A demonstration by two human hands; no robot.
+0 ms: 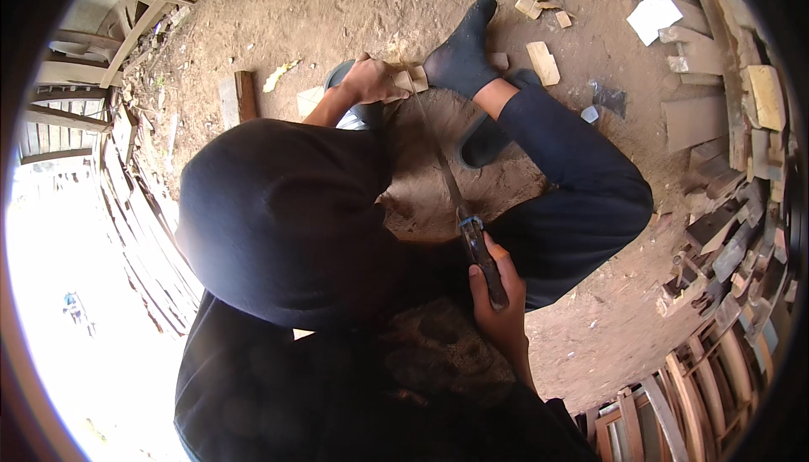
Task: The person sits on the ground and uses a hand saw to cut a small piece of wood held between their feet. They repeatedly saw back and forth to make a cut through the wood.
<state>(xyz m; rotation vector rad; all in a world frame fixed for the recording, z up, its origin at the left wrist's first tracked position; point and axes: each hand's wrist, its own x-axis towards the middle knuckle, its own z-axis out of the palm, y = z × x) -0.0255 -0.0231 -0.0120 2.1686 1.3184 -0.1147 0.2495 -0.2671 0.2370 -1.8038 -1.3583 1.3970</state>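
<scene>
- The saw (447, 177) serves as landmark: a narrow, dull metal blade on a dark handle with a blue patch.
- Right hand (499, 298), at the saw's near end, grips the handle.
- Left hand (371, 81), at the saw's far end, grasps the wood block (414, 80), small, pale and square-edged; the blade's tip meets it.
- Just right of the tip, beside the block, a foot (459, 59) in smooth black covering.
- Right of the blade, a dark sandal (484, 143).
- Left of the saw, rounded dark cloth (286, 217) hides ground and part of the left arm.
- Beyond the tip, rightward, small sawn offcuts (529, 5) lie scattered on grainy brown dirt ground (581, 344).
- Far right of the saw, rough, stacked timber (742, 226).
</scene>
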